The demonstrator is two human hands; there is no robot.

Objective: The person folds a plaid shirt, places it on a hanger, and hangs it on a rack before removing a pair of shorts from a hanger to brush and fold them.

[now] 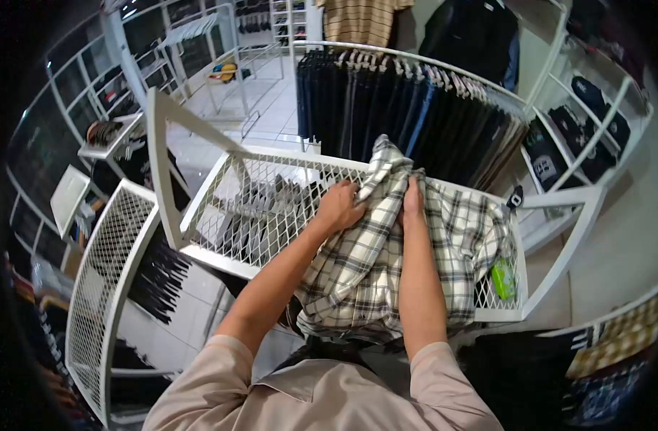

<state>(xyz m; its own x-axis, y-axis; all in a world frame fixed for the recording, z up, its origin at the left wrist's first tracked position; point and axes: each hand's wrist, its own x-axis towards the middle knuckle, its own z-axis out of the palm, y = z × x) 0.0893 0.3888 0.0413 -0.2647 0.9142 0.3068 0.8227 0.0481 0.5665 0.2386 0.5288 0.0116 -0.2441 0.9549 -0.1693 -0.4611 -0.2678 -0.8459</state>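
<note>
A cream and black plaid shirt (376,248) lies bunched over the right part of a white mesh rack top (271,154), its front hanging over the near edge. My left hand (341,206) is closed on a fold of it near the raised collar end. On the other side of that fold, my right hand (413,197) grips the cloth, its fingertips partly hidden by fabric. Beside the shirt's right edge, a bright green packet (503,279) rests on the mesh.
Dark trousers (386,100) hang on a curved rail just behind the rack. A second mesh rack (113,266) stands at left. Caps (595,97) sit on shelves at right, and folded checked clothes (616,345) lie at lower right. A white upright frame (164,165) rises at the rack's left end.
</note>
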